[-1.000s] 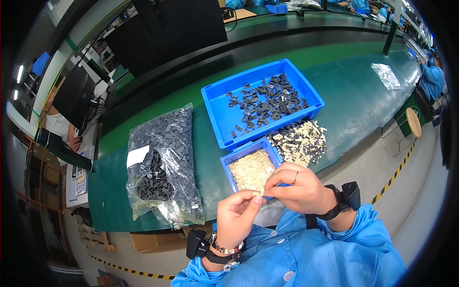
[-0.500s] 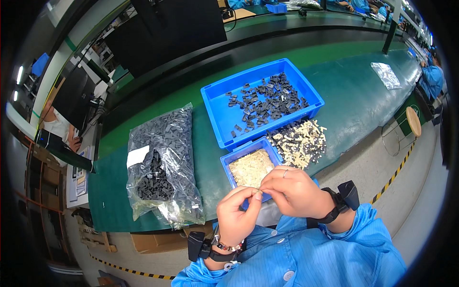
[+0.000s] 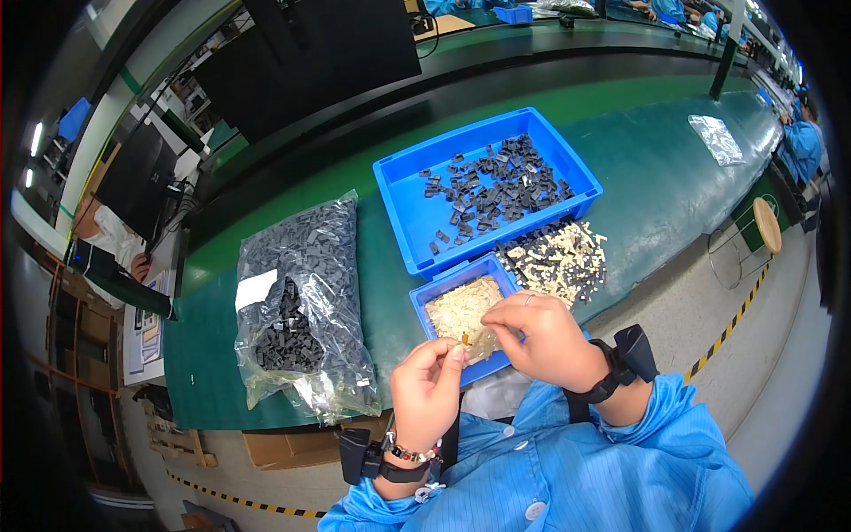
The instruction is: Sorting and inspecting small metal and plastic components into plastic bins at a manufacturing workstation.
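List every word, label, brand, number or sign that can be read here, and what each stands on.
No text can be read.
White label on the clear plastic bag: no legible writing.
Flat clear packet at right: any print is too small.
Sheets at left: too small and blurred.

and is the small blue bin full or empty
The small blue bin is partly full: pale pieces cover the floor in view, with bare blue wall above them; its near end is partly hidden.
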Motion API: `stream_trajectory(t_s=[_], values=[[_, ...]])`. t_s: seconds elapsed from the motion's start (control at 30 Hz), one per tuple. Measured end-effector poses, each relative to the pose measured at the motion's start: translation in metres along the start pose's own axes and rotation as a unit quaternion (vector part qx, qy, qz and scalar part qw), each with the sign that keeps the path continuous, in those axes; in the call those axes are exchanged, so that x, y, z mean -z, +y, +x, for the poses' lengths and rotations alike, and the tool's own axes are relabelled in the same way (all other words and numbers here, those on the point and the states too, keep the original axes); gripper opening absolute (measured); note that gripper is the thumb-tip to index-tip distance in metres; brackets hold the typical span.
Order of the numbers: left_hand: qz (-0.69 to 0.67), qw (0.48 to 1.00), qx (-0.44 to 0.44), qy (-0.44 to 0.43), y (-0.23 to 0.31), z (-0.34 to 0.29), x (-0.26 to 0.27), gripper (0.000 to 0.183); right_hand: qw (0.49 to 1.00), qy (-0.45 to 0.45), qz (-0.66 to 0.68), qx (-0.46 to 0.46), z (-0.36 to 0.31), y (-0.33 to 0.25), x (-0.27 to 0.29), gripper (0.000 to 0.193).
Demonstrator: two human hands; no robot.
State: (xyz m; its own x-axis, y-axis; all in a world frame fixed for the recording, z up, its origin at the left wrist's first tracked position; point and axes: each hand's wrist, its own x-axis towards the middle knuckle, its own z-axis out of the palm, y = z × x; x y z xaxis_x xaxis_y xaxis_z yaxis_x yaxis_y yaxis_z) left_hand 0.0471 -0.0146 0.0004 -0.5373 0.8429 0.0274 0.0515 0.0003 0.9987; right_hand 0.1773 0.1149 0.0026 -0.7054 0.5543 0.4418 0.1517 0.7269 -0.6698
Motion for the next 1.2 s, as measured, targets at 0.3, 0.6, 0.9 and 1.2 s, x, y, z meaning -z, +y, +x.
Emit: stream_trajectory(t_s=[0.3,0.6,0.9,1.2], values=[[-0.094,0.993,0.013,-0.069,0.002,0.002,0.002,0.012,0.92,-0.116,0.343,-0.151,-0.001,-0.007,0.006,0.01],[-0.088,0.995,0.03,-0.041,0.004,-0.001,-0.002,0.011,0.944,-0.06,0.299,-0.128,-0.002,-0.016,0.001,0.005],[0.036,0.996,-0.08,0.018,0.004,-0.003,-0.007,0.01,0.967,-0.004,0.251,-0.047,-0.005,-0.018,-0.005,0.002],[0.059,0.997,-0.057,0.002,0.006,0.0,-0.005,0.009,0.959,-0.011,0.275,-0.071,-0.007,-0.019,-0.004,0.003]])
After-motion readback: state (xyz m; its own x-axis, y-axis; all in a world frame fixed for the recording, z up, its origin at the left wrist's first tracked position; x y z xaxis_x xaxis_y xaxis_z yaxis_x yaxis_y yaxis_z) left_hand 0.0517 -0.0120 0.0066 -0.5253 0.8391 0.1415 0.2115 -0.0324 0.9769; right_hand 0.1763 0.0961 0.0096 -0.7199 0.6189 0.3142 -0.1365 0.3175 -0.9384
